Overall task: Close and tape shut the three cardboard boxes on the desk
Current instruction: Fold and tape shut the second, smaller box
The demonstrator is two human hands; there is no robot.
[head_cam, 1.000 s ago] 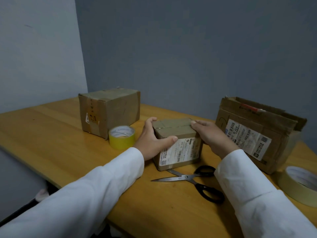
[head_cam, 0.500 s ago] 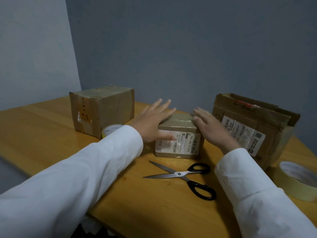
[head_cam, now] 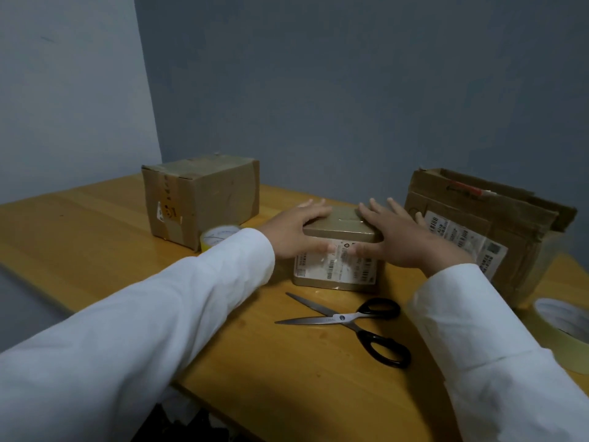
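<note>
The small box (head_cam: 338,250) sat near the middle of the wooden desk (head_cam: 95,237), its top flaps down and a strip of glossy tape running across the lid. A white shipping label with barcodes covered its near face. The left hand (head_cam: 298,232) lay against the box's left upper edge, fingers straight and spread over the lid, thumb reaching across the label side. The right hand (head_cam: 403,237) mirrored it on the right edge, fingers extended flat and thumb laid along the front face. Neither hand curled around anything; both pressed flat on the cardboard. White sleeves (head_cam: 165,314) covered both forearms.

Just in front of the small box lay a pair of scissors (head_cam: 350,320), blades parted and pointing left, black handles toward the right.

To the left and farther back stood a medium box (head_cam: 204,199), closed, with tape over its top and down its near end. A yellow tape roll (head_cam: 216,237) rested flat just beside that box's near corner, partly hidden behind the left sleeve.

To the right stood the large box (head_cam: 484,231), just beside the right hand, its top flaps still raised and unsealed, a barcode label on its near face. A pale tape roll (head_cam: 564,333) lay flat at the desk's right edge, near the large box and partly cut off by the frame
</note>
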